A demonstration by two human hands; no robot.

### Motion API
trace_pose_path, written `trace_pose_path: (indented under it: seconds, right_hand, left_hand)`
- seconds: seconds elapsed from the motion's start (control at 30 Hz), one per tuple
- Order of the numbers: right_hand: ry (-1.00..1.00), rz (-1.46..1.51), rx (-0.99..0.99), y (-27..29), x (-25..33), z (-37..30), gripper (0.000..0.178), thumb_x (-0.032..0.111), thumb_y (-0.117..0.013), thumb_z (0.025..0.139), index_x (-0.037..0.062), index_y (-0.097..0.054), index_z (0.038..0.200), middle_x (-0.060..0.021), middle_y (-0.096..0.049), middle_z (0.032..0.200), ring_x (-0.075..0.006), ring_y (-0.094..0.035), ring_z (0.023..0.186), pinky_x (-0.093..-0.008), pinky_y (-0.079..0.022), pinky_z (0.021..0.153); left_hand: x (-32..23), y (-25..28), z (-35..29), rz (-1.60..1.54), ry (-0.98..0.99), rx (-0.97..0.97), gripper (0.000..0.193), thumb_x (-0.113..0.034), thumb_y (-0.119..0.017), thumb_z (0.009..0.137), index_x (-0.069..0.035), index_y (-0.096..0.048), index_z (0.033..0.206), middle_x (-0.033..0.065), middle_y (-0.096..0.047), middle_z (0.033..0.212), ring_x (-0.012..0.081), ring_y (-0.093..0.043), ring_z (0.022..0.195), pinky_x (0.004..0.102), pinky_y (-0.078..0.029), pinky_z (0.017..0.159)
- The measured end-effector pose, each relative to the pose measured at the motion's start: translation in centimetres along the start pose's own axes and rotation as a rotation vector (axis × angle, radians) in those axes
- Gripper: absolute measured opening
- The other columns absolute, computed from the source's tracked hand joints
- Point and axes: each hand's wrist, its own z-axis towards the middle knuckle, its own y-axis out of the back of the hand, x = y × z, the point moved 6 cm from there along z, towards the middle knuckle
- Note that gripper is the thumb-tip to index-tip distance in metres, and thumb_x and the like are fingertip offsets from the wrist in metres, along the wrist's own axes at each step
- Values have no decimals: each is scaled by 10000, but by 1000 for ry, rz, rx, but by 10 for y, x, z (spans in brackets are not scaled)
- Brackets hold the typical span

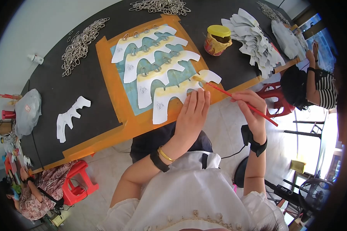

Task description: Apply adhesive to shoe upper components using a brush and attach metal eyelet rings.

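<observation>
My right hand (252, 111) pinches a red-handled brush (223, 91), whose bristles touch the top edge of the nearest white curved cut-out piece (160, 111). Yellowish glue coats that edge. My left hand (196, 107) lies with straight fingers on the lower part of the same piece, holding nothing. Three more white pieces (131, 73) lie in rows behind it, each with oval metal rings (144, 71) along its glued band. All of them rest on a teal sheet (133, 102) framed in orange tape. I see no rings on the nearest piece.
A glue-smeared tub (218, 40) with yellow rim stands beyond the sheet, beside a heap of white pieces (254, 46). Ring piles (83, 46) lie at the far left and back. A finished-looking white strip (71, 115) sits left. Other people (320, 86) work at both sides.
</observation>
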Motion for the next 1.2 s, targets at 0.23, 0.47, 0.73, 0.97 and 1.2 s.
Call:
trace_pose_path:
  seconds: [0.23,0.47,0.73,0.97,1.2]
  right_hand:
    - [16,3,-38,5,0,-6,166,-57,-573,832,-72,-688,950,-151,-682,957,-213,-680,827,-279,-518,721]
    - [-21,39,-71,4,-1,-12,163,-48,-563,833,-70,-689,934,-156,-681,954,-221,-681,821,-287,-521,723]
    - [-33,50,-30,-25,1,-34,167,-38,-569,830,-55,-697,936,-167,-687,973,-231,-679,823,-296,-518,723]
    - [-76,76,-145,-11,-1,-31,178,-58,-562,826,-59,-698,941,-169,-686,970,-230,-681,824,-295,-520,731]
    - [-28,82,-87,-27,3,-27,179,-67,-560,833,-61,-695,951,-157,-683,963,-219,-680,829,-286,-517,719]
  left_hand:
    - [1,4,1,-8,3,-13,745,-202,-784,728,9,-466,1367,167,-469,1353,313,-464,1261,388,-441,1058]
    - [28,41,-14,-388,58,-18,511,-138,-759,771,30,-570,1216,162,-523,1281,347,-506,1208,410,-476,978]
    - [38,33,-25,-388,61,-37,506,-109,-738,797,30,-565,1251,159,-547,1283,337,-533,1188,403,-476,987]
    - [37,30,-29,-347,60,-31,526,-101,-732,795,23,-560,1276,155,-542,1306,323,-529,1211,390,-476,998]
    - [36,30,-29,-325,53,-42,522,-105,-720,807,20,-559,1288,151,-543,1309,315,-528,1216,385,-474,1004]
